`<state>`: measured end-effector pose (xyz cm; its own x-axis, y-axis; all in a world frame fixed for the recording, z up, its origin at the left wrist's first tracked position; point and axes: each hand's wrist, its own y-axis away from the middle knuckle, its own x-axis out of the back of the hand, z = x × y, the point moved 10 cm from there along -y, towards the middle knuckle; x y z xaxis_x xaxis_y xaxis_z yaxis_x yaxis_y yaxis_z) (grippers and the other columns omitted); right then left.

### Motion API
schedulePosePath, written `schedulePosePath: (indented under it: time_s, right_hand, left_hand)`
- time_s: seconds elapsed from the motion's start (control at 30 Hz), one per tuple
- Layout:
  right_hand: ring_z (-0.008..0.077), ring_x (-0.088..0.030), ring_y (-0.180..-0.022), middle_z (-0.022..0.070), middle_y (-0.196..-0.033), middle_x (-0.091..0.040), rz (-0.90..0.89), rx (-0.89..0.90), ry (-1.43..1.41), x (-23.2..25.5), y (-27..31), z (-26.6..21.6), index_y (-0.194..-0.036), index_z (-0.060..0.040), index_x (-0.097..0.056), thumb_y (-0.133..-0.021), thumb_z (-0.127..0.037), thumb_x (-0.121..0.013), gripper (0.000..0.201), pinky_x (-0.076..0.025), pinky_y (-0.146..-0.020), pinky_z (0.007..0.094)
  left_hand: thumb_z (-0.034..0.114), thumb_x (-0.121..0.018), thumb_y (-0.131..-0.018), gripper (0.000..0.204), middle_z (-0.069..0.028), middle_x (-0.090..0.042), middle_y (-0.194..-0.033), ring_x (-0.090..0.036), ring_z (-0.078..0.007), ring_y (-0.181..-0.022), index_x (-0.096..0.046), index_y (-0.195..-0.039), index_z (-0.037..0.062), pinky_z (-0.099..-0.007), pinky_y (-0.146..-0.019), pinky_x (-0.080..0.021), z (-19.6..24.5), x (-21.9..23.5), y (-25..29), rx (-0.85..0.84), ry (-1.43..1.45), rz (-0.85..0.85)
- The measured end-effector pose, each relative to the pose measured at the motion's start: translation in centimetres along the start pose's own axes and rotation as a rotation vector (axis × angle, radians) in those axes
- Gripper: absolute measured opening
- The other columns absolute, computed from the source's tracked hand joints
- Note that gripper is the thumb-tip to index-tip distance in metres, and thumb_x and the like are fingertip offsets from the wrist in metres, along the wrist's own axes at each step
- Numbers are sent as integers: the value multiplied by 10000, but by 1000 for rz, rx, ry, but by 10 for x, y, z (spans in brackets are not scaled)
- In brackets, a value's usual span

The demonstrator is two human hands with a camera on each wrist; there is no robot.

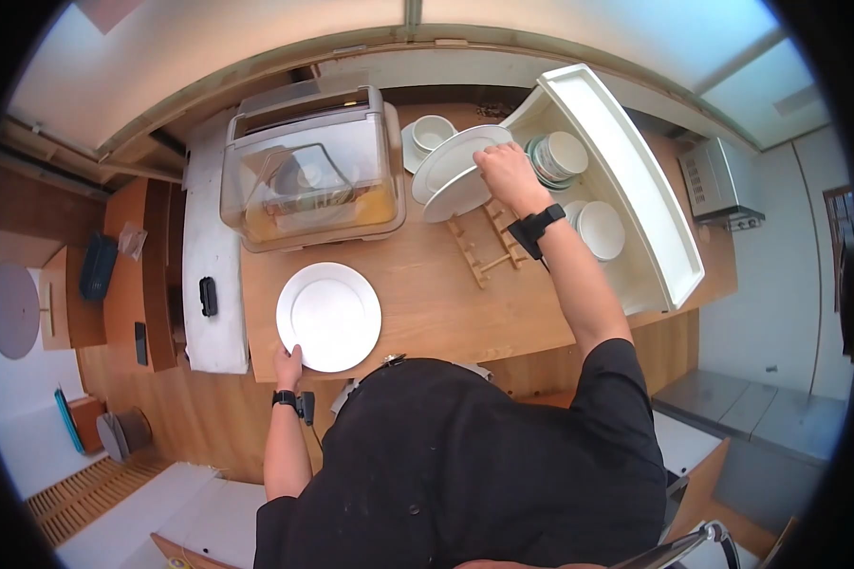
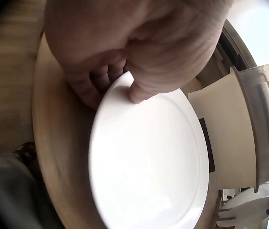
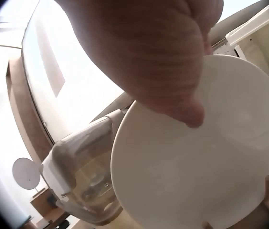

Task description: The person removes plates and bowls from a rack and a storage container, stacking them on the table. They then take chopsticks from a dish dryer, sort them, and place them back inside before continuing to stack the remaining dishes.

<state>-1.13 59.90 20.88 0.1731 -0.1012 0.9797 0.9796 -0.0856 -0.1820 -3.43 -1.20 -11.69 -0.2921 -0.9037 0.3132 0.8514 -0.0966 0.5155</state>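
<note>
Left grip (image 1: 288, 366) has a round white plate (image 1: 329, 315) pinched, right grip (image 1: 508, 175) pinches a tilted round white plate (image 1: 455, 197) right at a wooden peg rack (image 1: 469, 256).

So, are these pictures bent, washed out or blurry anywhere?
Head view: the frame along the top bows, probably from a wide lens, and corners go black; left wrist: the flat plate glares white, and the floor looks soft; right wrist: the backdrop at upper left is washed out, while the tilted plate looks dull grey.
</note>
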Motion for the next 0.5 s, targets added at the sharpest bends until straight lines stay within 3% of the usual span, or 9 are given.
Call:
schedulePosePath:
  time_s: [0.1, 0.13, 0.3, 0.37, 0.5]
  right_hand:
    - [345, -690, -806, 144, -803, -691, -170, -10, -28, -16, -13, 5, -803, -80, -675, -826, -115, -551, 131, -552, -749, 445]
    - [349, -694, -768, 147, -790, -694, -110, 50, -19, -14, -15, 4, -765, -78, -665, -811, -128, -563, 122, -555, -649, 452]
    - [346, -685, -813, 148, -822, -687, -169, 145, -5, -3, 10, -9, -820, -67, -633, -819, -85, -527, 107, -546, -683, 455]
    - [319, -688, -882, 137, -891, -703, -133, 129, -9, 15, 26, -17, -872, -74, -645, -837, -76, -523, 127, -549, -725, 419]
    - [295, -683, -968, 130, -999, -717, 146, 150, -74, 89, 58, -51, -973, -55, -674, -835, -44, -552, 185, -543, -817, 396]
  left_hand:
    - [100, -585, -953, 255, -129, -696, -1032, -657, -177, -916, -604, -1129, -84, -311, -801, -516, -1, -3, 16, 31, 46, 51]
    - [101, -585, -954, 253, -129, -697, -1031, -658, -179, -915, -605, -1126, -83, -313, -805, -517, -3, -6, 18, 19, 70, 50]
    - [116, -595, -960, 253, -121, -705, -1004, -668, -180, -878, -609, -1121, -78, -311, -788, -525, -3, -7, 18, -48, 104, 29]
    - [137, -604, -961, 254, -100, -703, -957, -664, -162, -833, -616, -1112, -67, -298, -728, -529, -5, -6, 18, 13, 94, -19]
    - [219, -614, -974, 287, -65, -687, -877, -643, -131, -725, -629, -1096, -40, -267, -609, -523, 17, -1, 18, 177, -81, -144]
